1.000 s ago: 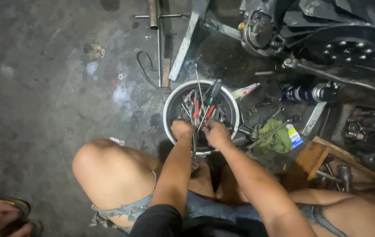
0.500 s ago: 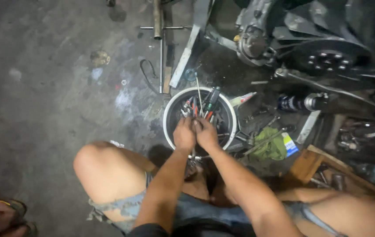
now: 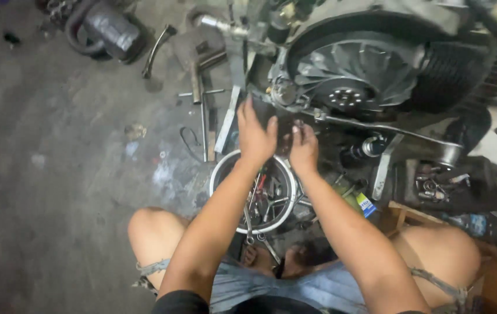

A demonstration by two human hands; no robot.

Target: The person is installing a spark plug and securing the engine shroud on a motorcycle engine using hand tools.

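much here is hard to read. the upper right is dark, and the engine casing [image 3: 371, 75] of a stripped scooter runs off the top and right edges, so its full shape cannot be told. the person's own forearms cross over the round metal bowl [image 3: 220, 174] on the floor and hide its middle; only part of its rim and some of the tools [image 3: 266, 197] heaped inside — red-handled ones among them — show between the arms. the tools are too tangled to tell apart one by one.

the left hand [image 3: 255, 135] is raised above the bowl's far rim with fingers spread and reaching up toward the lower edge of the casing; it holds nothing that can be seen. the right hand [image 3: 303, 148] sits just beside it, fingers curled at the tips, and whether they pinch a small part cannot be told. both hands are past the bowl, near the casing, while the bowl lies beneath the wrists, between the bare knees [image 3: 149, 229]. loose metal bars [image 3: 205, 125] lie on the stained concrete floor [image 3: 56, 174] left of the hands.
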